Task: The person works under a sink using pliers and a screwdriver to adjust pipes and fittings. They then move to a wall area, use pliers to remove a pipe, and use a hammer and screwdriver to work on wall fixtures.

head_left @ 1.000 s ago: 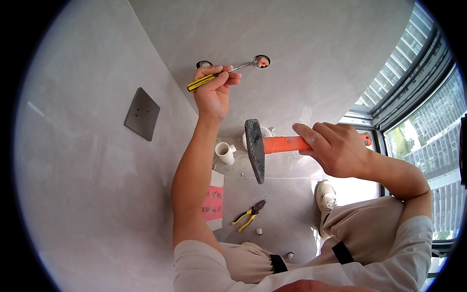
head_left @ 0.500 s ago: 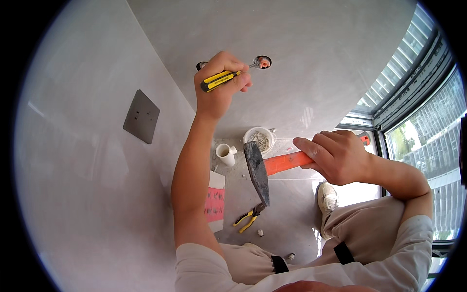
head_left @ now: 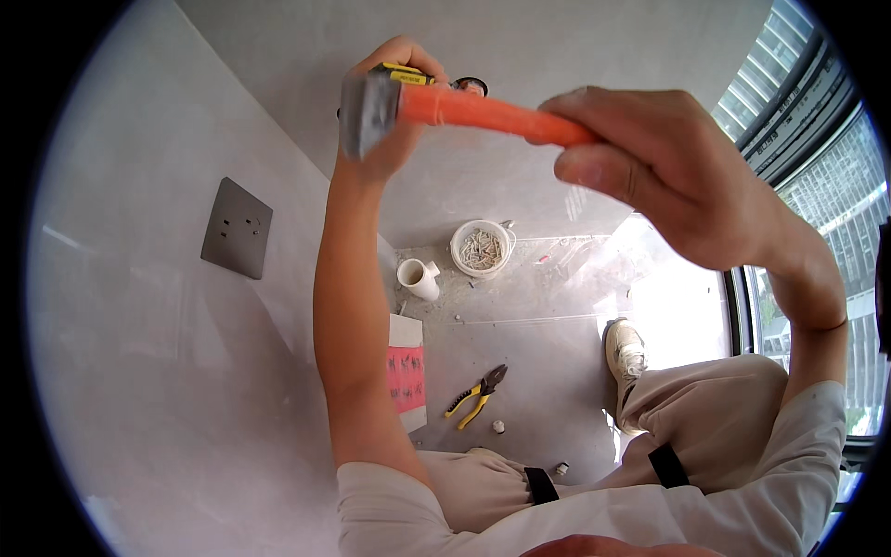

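Note:
My left hand [head_left: 397, 153] is raised to the grey wall, closed around a screwdriver-like tool with a yellow and black handle [head_left: 408, 76]. Its shaft points toward a round hole [head_left: 471, 85] in the wall; whether the tip touches is hidden. My right hand [head_left: 673, 172] grips the orange handle of a hammer [head_left: 497, 118]. The dark metal hammer head, slightly blurred, overlaps my left hand and the back end of the tool handle in the head view. I cannot tell whether it touches them.
Below on the floor are a white bucket [head_left: 456, 251] of debris, a white pipe fitting [head_left: 419, 278], a pink-and-white box [head_left: 406, 379] and yellow-black pliers [head_left: 477, 397]. A dark socket plate [head_left: 238, 228] sits on the left wall; a window [head_left: 821, 200] is at right.
My right hand has swung the hammer up and to the left, from above the floor to the yellow-black tool. The left hand keeps its grip; the view has shifted.

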Action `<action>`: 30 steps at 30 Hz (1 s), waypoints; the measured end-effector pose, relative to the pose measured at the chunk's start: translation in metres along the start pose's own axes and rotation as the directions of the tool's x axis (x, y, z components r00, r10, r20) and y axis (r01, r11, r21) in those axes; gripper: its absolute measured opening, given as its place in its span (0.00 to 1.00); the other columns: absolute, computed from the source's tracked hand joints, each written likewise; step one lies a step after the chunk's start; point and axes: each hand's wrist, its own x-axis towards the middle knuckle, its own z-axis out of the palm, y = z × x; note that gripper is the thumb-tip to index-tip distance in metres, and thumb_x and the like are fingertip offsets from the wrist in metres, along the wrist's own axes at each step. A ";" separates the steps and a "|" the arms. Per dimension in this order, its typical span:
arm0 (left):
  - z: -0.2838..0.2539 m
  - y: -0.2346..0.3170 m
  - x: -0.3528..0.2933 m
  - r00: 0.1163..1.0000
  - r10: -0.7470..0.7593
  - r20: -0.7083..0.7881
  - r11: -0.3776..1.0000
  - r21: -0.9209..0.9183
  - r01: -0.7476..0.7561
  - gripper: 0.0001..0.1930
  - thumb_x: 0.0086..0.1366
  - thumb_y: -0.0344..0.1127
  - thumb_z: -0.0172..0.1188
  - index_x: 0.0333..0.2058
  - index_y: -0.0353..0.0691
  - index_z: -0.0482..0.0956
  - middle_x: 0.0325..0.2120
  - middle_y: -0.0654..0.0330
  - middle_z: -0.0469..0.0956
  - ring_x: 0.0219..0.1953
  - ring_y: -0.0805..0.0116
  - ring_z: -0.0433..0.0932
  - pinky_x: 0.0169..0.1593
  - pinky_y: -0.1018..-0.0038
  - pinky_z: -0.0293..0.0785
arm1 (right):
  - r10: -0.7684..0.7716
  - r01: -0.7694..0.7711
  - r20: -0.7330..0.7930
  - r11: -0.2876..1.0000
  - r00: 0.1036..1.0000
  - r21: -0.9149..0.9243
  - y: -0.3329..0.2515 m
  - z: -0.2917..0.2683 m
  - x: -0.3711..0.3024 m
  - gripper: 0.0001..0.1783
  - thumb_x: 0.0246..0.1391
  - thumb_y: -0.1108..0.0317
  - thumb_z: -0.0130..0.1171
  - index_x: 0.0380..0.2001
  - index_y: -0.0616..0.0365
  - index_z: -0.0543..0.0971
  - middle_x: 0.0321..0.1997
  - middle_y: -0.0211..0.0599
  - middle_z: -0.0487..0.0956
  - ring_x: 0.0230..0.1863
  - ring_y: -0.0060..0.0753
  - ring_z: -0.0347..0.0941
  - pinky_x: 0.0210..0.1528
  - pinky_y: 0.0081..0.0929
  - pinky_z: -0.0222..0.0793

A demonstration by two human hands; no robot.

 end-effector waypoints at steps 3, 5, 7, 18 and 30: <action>0.005 0.010 0.003 0.972 -0.233 0.016 0.960 -0.156 0.233 0.02 0.58 0.26 0.64 0.31 0.37 0.81 0.25 0.62 0.81 0.23 0.73 0.79 0.28 0.76 0.75 | -0.003 -0.005 -0.076 0.995 0.997 -0.102 -0.002 -0.014 0.018 0.22 0.73 0.58 0.53 0.51 0.70 0.76 0.30 0.43 0.75 0.24 0.32 0.67 0.31 0.28 0.64; 0.007 0.013 0.006 0.965 -0.262 0.026 0.958 -0.116 0.263 0.02 0.58 0.26 0.64 0.30 0.38 0.80 0.24 0.62 0.80 0.23 0.73 0.79 0.28 0.77 0.75 | -0.156 0.142 -0.137 0.984 0.978 -0.104 -0.005 -0.019 0.020 0.21 0.73 0.58 0.53 0.52 0.69 0.77 0.31 0.44 0.75 0.24 0.32 0.67 0.31 0.28 0.64; 0.008 0.013 0.011 0.969 -0.236 0.067 0.969 -0.059 0.240 0.02 0.57 0.25 0.63 0.30 0.38 0.79 0.24 0.63 0.80 0.22 0.74 0.79 0.28 0.77 0.75 | -0.068 0.057 -0.061 0.984 0.996 -0.169 -0.005 -0.018 0.021 0.21 0.73 0.58 0.52 0.53 0.69 0.76 0.32 0.44 0.77 0.25 0.31 0.68 0.32 0.27 0.65; 0.017 0.018 0.023 0.958 -0.285 0.039 0.953 -0.094 0.288 0.02 0.53 0.24 0.58 0.25 0.36 0.73 0.17 0.61 0.75 0.18 0.73 0.76 0.23 0.75 0.71 | 0.130 -0.144 -0.076 0.963 0.989 -0.228 0.003 -0.018 0.021 0.19 0.75 0.59 0.50 0.52 0.67 0.77 0.30 0.43 0.75 0.26 0.31 0.70 0.32 0.31 0.66; 0.057 0.014 -0.027 0.982 0.099 -0.159 0.994 0.069 -0.089 0.10 0.52 0.21 0.61 0.22 0.38 0.66 0.17 0.59 0.65 0.17 0.67 0.66 0.25 0.72 0.64 | -0.066 0.019 -0.189 0.971 0.980 -0.240 0.018 -0.013 0.009 0.20 0.76 0.58 0.47 0.50 0.66 0.78 0.21 0.36 0.68 0.18 0.24 0.62 0.25 0.26 0.59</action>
